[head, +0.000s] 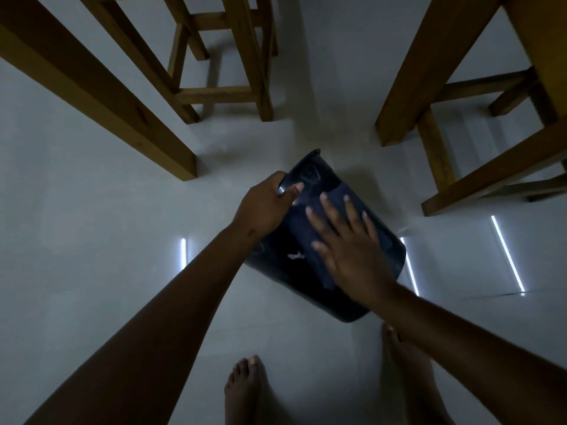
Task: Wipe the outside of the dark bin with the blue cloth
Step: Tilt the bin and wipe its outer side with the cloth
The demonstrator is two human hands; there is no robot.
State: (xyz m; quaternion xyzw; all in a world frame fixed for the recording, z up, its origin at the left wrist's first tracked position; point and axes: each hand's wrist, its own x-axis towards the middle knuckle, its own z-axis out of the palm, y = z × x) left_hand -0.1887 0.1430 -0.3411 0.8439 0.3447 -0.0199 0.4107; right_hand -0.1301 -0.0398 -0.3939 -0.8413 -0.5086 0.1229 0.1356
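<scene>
The dark bin [310,176] lies tipped on the pale floor in the middle of the head view, its rim pointing up and left. My left hand [267,207] grips that rim, thumb over the edge. The blue cloth [306,237] is spread on the bin's upturned side. My right hand [346,250] lies flat on the cloth with fingers spread, pressing it against the bin. Much of the cloth is hidden under the palm.
Wooden table legs [101,96] stand at the left and a wooden stool [227,56] behind the bin. More wooden furniture [454,96] stands at the right. My bare feet [248,391] are on the tiled floor [92,240] just below the bin.
</scene>
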